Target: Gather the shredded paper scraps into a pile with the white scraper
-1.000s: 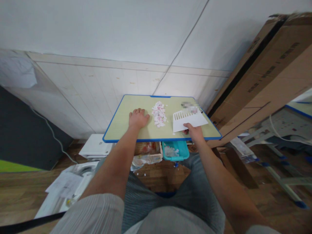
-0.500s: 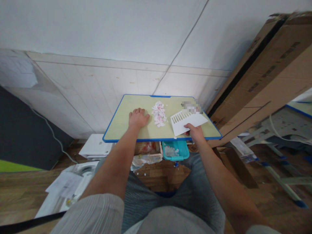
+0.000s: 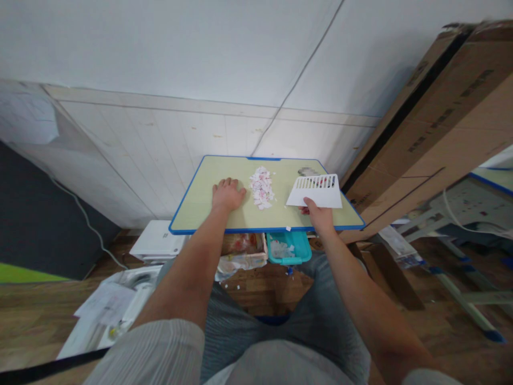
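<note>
My left hand [image 3: 228, 194] lies flat with fingers spread on the pale yellow, blue-edged table [image 3: 192, 208]. Just right of it is a heap of small white and pink paper scraps [image 3: 262, 187]. In my right hand [image 3: 317, 213] is a flat white slotted scoop [image 3: 316, 199], gripped at its near edge, thumb on top and fingers underneath. A row of slots runs along its far side. Behind the scoop lies a small blurred-out item [image 3: 308, 171] that I cannot make out. One loose scrap [image 3: 288, 229] sits at the table's front edge.
Below the front edge stand a turquoise bin [image 3: 288, 261] with whitish contents and another container [image 3: 242, 263] lined with plastic. A large cardboard box [image 3: 433, 117] leans at the right. At the left are a white box [image 3: 156, 239] and papers [image 3: 106, 302]. A cable runs down the wall.
My right hand has turned the white scoop so its slotted side points away, shifting it slightly right and showing more of its slots. My left hand and the paper heap stay put.
</note>
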`<action>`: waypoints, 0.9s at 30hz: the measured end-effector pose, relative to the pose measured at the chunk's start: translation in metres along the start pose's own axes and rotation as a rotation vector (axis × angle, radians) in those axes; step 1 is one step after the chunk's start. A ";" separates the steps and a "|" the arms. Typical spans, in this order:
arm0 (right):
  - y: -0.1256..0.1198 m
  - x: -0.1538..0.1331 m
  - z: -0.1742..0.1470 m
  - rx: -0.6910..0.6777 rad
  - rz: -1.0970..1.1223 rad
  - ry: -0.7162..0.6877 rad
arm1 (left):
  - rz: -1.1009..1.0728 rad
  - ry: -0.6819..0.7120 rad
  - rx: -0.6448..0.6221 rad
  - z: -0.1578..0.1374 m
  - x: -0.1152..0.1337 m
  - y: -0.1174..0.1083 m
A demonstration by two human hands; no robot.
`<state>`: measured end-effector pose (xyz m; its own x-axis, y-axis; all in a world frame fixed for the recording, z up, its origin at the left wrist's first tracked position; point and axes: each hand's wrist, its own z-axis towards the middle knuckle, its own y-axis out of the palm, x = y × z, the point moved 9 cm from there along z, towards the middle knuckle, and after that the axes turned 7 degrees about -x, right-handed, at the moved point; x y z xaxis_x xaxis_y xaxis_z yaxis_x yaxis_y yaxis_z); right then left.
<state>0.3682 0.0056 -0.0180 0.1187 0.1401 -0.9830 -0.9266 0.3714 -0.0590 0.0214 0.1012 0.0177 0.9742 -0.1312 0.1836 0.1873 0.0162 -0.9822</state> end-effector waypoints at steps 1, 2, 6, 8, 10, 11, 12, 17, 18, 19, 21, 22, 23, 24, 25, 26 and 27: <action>0.001 0.000 0.000 -0.006 -0.011 0.003 | 0.001 0.000 0.000 0.000 0.000 0.000; 0.001 0.001 -0.001 -0.011 -0.021 0.005 | 0.001 0.001 0.002 0.000 0.000 0.000; 0.003 -0.002 -0.003 -0.028 -0.044 0.010 | 0.003 0.003 0.008 0.000 0.000 0.000; 0.002 -0.004 -0.004 -0.037 -0.046 0.013 | 0.004 0.006 0.014 0.000 0.000 0.000; 0.002 -0.006 -0.005 -0.048 -0.043 0.016 | 0.001 0.011 0.021 0.000 0.000 0.000; 0.002 -0.007 -0.005 -0.053 -0.040 0.018 | -0.002 0.012 0.026 0.000 0.000 0.000; 0.002 -0.008 -0.006 -0.057 -0.039 0.020 | -0.004 0.013 0.028 0.000 0.000 0.000; 0.001 -0.009 -0.007 -0.070 -0.038 0.034 | -0.008 0.010 0.025 -0.001 0.000 -0.001; 0.001 -0.009 -0.008 -0.072 -0.037 0.038 | -0.008 0.011 0.025 -0.001 0.001 -0.001; 0.001 -0.009 -0.008 -0.075 -0.036 0.042 | -0.008 0.013 0.025 -0.002 0.001 -0.002; 0.000 -0.008 -0.009 -0.085 -0.031 0.052 | -0.005 0.016 0.024 -0.002 0.002 -0.003; 0.000 -0.009 -0.010 -0.093 -0.028 0.057 | -0.003 0.016 0.022 -0.003 0.002 -0.003; 0.001 -0.009 -0.010 -0.103 -0.024 0.061 | 0.000 0.015 0.021 -0.003 0.002 -0.003; 0.001 -0.009 -0.011 -0.113 -0.019 0.064 | 0.003 0.014 0.021 -0.003 0.002 -0.004; 0.001 -0.010 -0.012 -0.122 -0.014 0.068 | 0.004 0.014 0.022 -0.003 0.002 -0.004; 0.002 -0.010 -0.013 -0.129 -0.008 0.070 | 0.005 0.014 0.025 -0.003 0.002 -0.004; 0.002 -0.010 -0.013 -0.133 -0.003 0.071 | 0.005 0.014 0.028 -0.003 0.002 -0.004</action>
<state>0.3600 -0.0070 -0.0102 0.0999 0.0719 -0.9924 -0.9661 0.2457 -0.0795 0.0223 0.0976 0.0217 0.9734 -0.1446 0.1779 0.1860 0.0445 -0.9815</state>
